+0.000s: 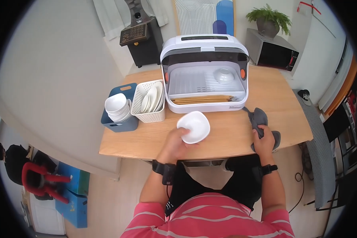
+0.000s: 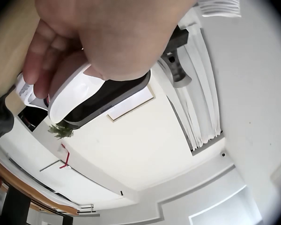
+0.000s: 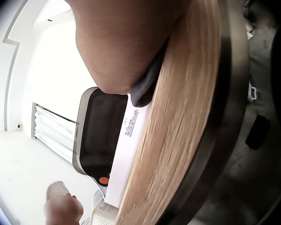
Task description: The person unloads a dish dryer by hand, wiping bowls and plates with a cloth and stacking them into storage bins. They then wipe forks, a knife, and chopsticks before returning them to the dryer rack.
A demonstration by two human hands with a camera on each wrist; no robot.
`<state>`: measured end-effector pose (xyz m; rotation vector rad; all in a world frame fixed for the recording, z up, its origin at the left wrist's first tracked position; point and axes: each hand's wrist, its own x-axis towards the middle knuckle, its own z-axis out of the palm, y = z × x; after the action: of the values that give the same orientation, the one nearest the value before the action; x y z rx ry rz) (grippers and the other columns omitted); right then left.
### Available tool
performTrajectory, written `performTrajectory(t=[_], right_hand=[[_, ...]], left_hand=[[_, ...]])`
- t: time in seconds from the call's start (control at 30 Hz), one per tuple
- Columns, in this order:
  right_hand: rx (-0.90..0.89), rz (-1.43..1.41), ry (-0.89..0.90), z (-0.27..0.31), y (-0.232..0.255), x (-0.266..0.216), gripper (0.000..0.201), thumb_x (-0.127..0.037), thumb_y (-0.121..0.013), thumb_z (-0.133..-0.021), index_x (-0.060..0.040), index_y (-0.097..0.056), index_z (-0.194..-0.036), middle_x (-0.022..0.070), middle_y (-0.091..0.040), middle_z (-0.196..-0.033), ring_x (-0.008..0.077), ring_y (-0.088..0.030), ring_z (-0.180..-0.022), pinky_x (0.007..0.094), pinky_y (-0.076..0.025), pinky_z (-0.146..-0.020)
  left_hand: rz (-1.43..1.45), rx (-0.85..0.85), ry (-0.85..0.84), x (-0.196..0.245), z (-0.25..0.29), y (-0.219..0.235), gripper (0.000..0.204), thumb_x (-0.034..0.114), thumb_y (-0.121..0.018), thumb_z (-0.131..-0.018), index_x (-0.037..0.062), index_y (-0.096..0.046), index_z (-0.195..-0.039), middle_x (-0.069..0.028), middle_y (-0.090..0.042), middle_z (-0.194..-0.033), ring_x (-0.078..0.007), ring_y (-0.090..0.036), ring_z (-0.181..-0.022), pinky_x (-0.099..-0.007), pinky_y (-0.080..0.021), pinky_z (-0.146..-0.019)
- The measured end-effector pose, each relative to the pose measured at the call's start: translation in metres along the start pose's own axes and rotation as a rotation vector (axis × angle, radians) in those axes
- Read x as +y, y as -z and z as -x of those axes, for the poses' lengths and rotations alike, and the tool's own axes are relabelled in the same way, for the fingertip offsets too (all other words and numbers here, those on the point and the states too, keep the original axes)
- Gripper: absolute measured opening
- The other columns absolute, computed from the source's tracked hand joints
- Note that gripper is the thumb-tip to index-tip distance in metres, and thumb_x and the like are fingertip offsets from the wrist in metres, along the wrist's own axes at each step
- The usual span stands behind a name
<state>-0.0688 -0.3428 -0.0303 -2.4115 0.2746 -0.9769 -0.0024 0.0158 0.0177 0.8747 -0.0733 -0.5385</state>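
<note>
In the head view the left hand [image 1: 175, 144] grips a white square bowl [image 1: 197, 127] by its near left edge, thumb inside the bowl, above the table's front part. The left wrist view shows that bowl [image 2: 75, 93] tilted, with fingers under it. On the right, the right hand [image 1: 264, 141] grips a dark grey cloth [image 1: 260, 116] at the table top. Most of the cloth [image 3: 147, 86] is hidden behind the hand in the right wrist view. A white dish cabinet [image 1: 206, 107] stands behind, its front raised, with a small clear bowl [image 1: 224, 75] on the rack inside.
Left of the cabinet stand a blue basket [image 1: 125, 127] of stacked white bowls and a white basket [image 1: 152, 117] of upright plates. Chopsticks [image 1: 202, 100] lie in the cabinet's front tray. Behind the wooden table [image 1: 230, 137] are a microwave [image 1: 273, 53] and a potted plant [image 1: 268, 27].
</note>
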Motion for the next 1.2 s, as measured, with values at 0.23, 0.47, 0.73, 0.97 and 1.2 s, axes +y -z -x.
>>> performTrajectory(t=[0.23,0.47,0.73,0.97,1.2], right_hand=[[-0.006,-0.024,0.015,0.0,0.001,-0.001,0.028,-0.02,-0.076,-0.087,-0.0038,-0.07,-0.108,0.0172,-0.072,-0.105,0.0368,-0.07,-0.096,0.0409,-0.055,-0.085],[-0.045,-0.101,-0.1,-0.005,-0.001,-0.01,0.038,-0.02,-0.077,-0.087,-0.0022,-0.066,-0.118,0.0185,-0.072,-0.109,0.033,-0.07,-0.101,0.0386,-0.054,-0.089],[-0.68,-0.449,0.407,-0.038,-0.007,-0.116,0.043,-0.02,-0.084,-0.081,-0.0114,-0.073,-0.122,0.021,-0.053,-0.145,0.0365,-0.055,-0.128,0.0416,-0.047,-0.104],[-0.911,-0.44,0.393,-0.05,-0.05,-0.15,0.02,-0.017,-0.082,-0.082,-0.0088,-0.071,-0.096,0.0156,-0.064,-0.128,0.0344,-0.061,-0.117,0.0402,-0.05,-0.094],[-0.707,-0.331,0.034,-0.03,-0.063,-0.144,0.025,-0.02,-0.081,-0.085,-0.0065,-0.067,-0.1,0.0152,-0.07,-0.095,0.0347,-0.068,-0.085,0.0408,-0.053,-0.075]], left_hand=[[0.284,-0.148,0.123,-0.053,-0.014,0.0,0.069,0.022,-0.058,-0.09,-0.0013,-0.037,-0.152,-0.0242,-0.054,-0.145,-0.042,-0.059,-0.129,-0.0536,-0.062,-0.09],[0.174,-0.257,0.123,-0.059,-0.009,0.002,0.069,0.035,-0.057,-0.104,0.0026,-0.028,-0.158,-0.0181,-0.043,-0.156,-0.035,-0.048,-0.141,-0.0542,-0.049,-0.11],[0.143,-0.335,0.133,-0.062,-0.02,0.0,0.084,0.062,-0.056,-0.099,0.0087,-0.03,-0.158,-0.0148,-0.048,-0.152,-0.0313,-0.055,-0.136,-0.0498,-0.057,-0.101],[0.176,-0.372,0.134,-0.06,-0.011,0.005,0.086,0.066,-0.056,-0.096,0.0109,-0.03,-0.158,-0.0129,-0.047,-0.152,-0.0288,-0.055,-0.136,-0.05,-0.054,-0.104],[0.133,-0.19,-0.157,-0.073,-0.01,-0.004,0.101,0.04,-0.085,-0.084,0.0101,-0.026,-0.16,-0.0086,-0.044,-0.154,-0.0231,-0.048,-0.139,-0.0432,-0.047,-0.113]])
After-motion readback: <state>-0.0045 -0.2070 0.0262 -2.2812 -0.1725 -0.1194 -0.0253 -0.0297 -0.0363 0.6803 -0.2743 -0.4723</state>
